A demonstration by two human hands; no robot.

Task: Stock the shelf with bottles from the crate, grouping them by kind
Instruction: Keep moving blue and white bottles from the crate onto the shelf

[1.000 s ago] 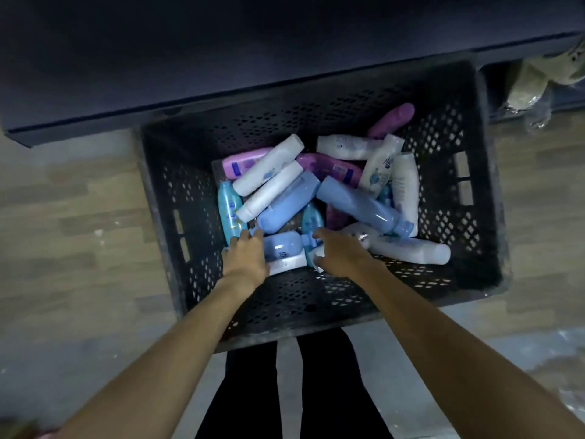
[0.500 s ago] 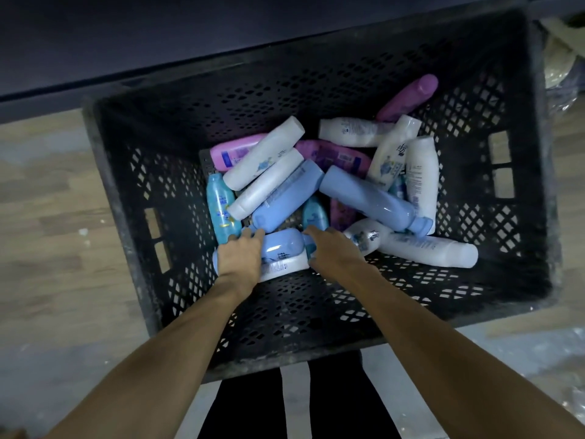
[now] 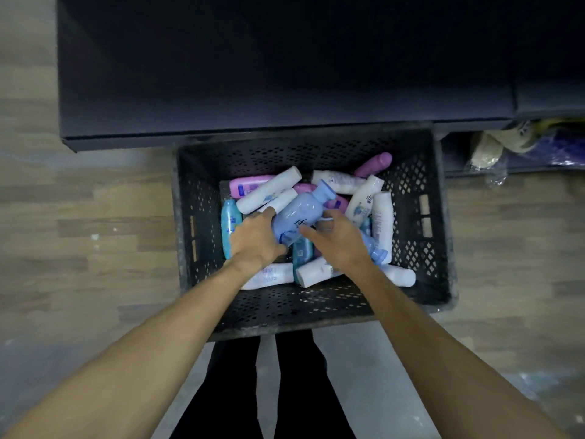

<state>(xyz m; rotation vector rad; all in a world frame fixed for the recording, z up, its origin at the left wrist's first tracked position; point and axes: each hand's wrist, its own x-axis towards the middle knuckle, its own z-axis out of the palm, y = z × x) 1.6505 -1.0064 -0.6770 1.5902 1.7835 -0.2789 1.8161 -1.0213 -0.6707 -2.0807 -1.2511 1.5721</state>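
Blue bottle [image 3: 297, 213] is up over the pile in the crate [image 3: 411, 299], tilted, cap end pointing away toward the shelf [image 3: 285, 74]. Left hand [image 3: 256, 239] wraps its lower part, fingers [image 3: 269, 213] curled round it, holding it. Right hand [image 3: 338, 240] sits just beside on the other side, fingers spread, touching the bottle's base; can't tell if it really grips.

Under & around: white bottles [image 3: 269, 190] lying crosswise, more white ones at the R side and along the near edge. Pink bottle [image 3: 247, 185] at the far L of the pile, purple bottle [image 3: 373, 163] leaning in the far R corner. Teal bottle [image 3: 229, 226] along the L edge, just beside the left hand. 2nd blue bottle partly hidden under the right hand.

Crate is black, perforated, on a wood-look floor [image 3: 79, 232], its far side right against the dark shelf. Bags [image 3: 493, 147] sit on the floor to the R. Person's dark legs [image 3: 231, 391] show below the crate.
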